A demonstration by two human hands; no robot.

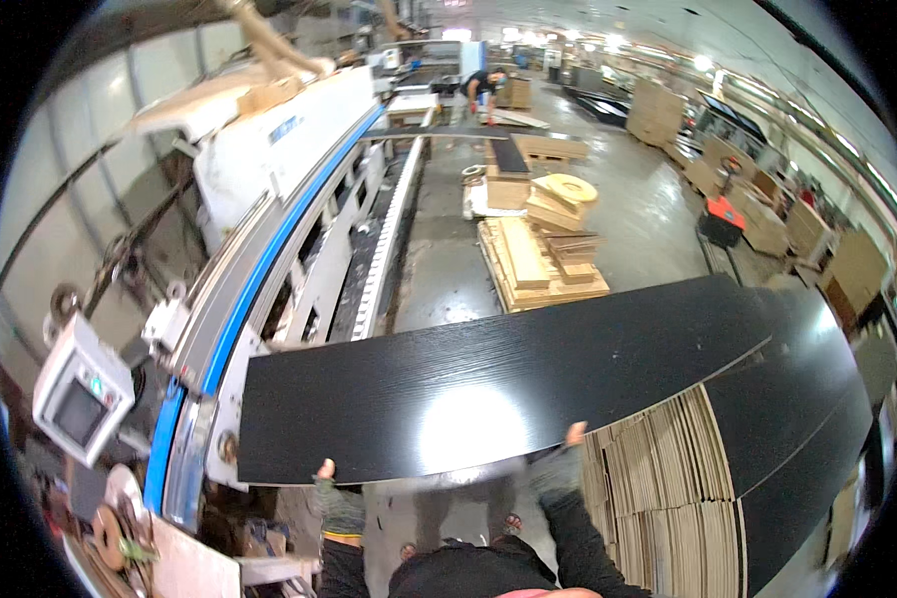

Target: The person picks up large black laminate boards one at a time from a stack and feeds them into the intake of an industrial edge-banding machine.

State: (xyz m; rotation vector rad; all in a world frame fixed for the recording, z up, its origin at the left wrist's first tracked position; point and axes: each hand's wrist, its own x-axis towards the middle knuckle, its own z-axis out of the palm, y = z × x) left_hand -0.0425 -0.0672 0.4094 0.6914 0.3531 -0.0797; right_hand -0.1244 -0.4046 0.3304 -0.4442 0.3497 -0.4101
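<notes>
Gripping near edge of black panel (508, 384): left hand (337, 501), right hand (560, 463); panel extends ahead.

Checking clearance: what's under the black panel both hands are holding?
Under the black panel show floor, the person's feet and the near edge of the panel stack. Left hand and right hand grip its near edge; anything further beneath is covered.

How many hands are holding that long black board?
2: the left hand grips the black board's near edge left of centre, the right hand grips it further right, beside the stack of panels.
</notes>
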